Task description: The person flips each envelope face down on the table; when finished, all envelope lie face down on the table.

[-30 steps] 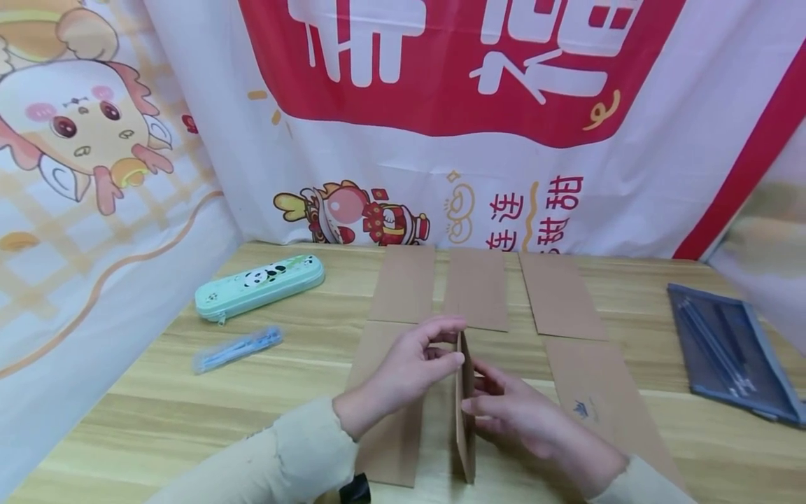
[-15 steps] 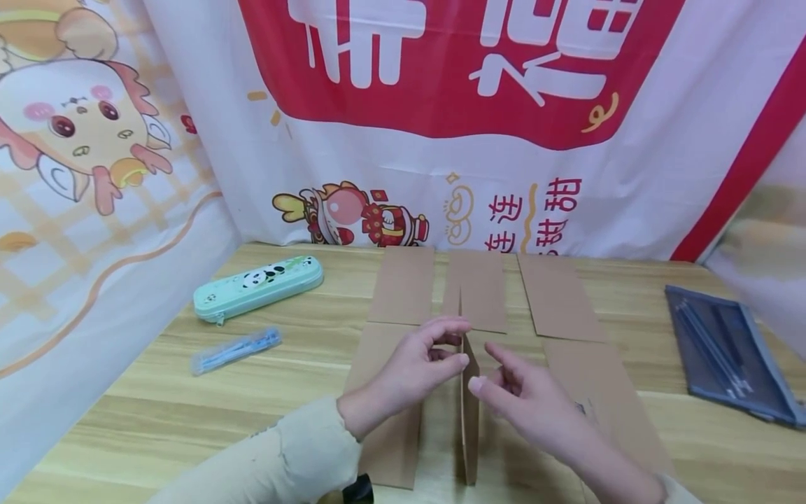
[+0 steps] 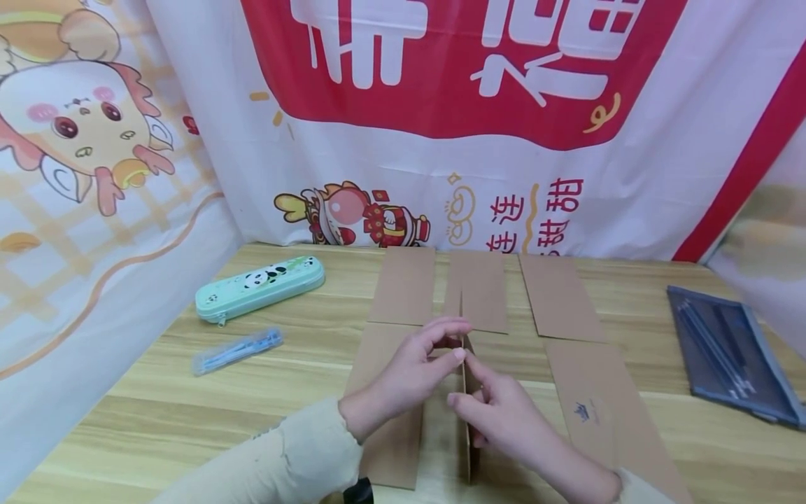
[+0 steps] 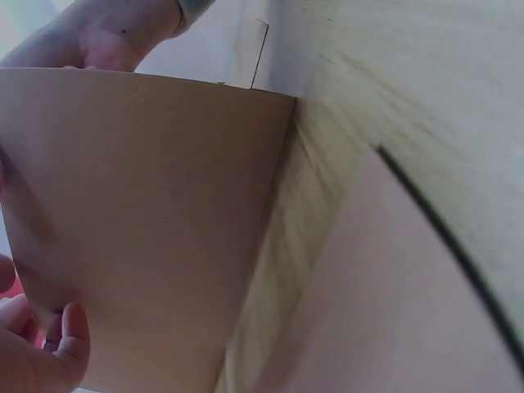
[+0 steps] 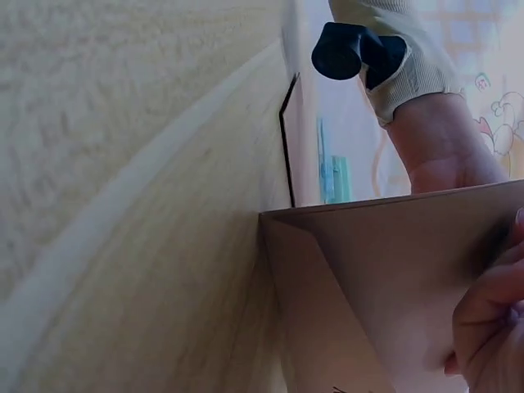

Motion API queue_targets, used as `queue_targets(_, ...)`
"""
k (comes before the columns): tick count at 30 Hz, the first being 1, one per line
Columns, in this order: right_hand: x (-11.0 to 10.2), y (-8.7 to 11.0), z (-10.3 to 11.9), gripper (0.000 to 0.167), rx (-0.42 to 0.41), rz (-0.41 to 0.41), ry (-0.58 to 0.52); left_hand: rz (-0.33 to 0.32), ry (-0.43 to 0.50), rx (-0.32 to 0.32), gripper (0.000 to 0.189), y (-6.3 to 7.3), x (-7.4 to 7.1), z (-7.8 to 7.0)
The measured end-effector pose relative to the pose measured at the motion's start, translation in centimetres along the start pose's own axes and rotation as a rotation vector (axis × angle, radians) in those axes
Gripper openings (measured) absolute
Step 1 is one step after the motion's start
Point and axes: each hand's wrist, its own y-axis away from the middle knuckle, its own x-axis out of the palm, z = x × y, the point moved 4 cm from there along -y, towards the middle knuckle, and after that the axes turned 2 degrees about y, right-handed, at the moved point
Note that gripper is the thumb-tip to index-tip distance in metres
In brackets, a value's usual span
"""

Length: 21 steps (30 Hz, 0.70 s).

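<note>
A brown folded kraft-paper piece (image 3: pixel 470 458) stands on its long edge, nearly edge-on in the head view. Its broad flat face (image 4: pixel 155 205) fills much of the left wrist view. My left hand (image 3: pixel 412 371) pinches its upper edge, thumb on the near left side. My right hand (image 3: pixel 513 420) pinches the same edge closer to me, its index fingertip right by the left thumb. From the right wrist view, two layers of the kraft-paper piece (image 5: pixel 393 270) spread apart, and the right fingers (image 5: pixel 491 311) curl against one face. Both hands' far fingers are partly hidden.
Several flat kraft-paper pieces (image 3: pixel 403 287) lie around the hands, one with a dark blue crown print (image 3: pixel 582 411). A mint panda pencil case (image 3: pixel 259 285) and a clear packet of blue pens (image 3: pixel 238 351) lie left. A blue mesh pouch (image 3: pixel 733 350) lies right.
The right hand came off the kraft-paper piece, moved slightly right, then returned higher up and pinches its upper edge. The left hand keeps its hold almost unmoved.
</note>
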Motion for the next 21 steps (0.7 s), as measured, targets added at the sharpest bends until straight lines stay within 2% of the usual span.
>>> queue_targets(6,-0.4,0.2,0.7,0.075,-0.008,0.022,0.028,-0.006,0.136,0.005,0.037,0.1,0.3,0.3)
queue_targets(9,-0.9,0.4,1.1,0.074,-0.006,0.002,0.054,-0.015,0.129,0.014,0.037,0.1,0.6,0.3)
queue_targets(12,-1.6,0.5,1.2,0.071,0.009,-0.053,0.024,-0.019,0.173,0.012,0.039,0.2,0.8,0.3)
queue_targets(17,-2.8,0.8,0.9,0.066,-0.04,-0.148,-0.068,-0.05,0.28,-0.043,0.046,0.6,0.0,0.0)
queue_targets(21,-3.6,1.3,0.4,0.064,-0.126,-0.206,-0.069,-0.143,0.292,-0.108,0.043,1.1,-1.5,0.3)
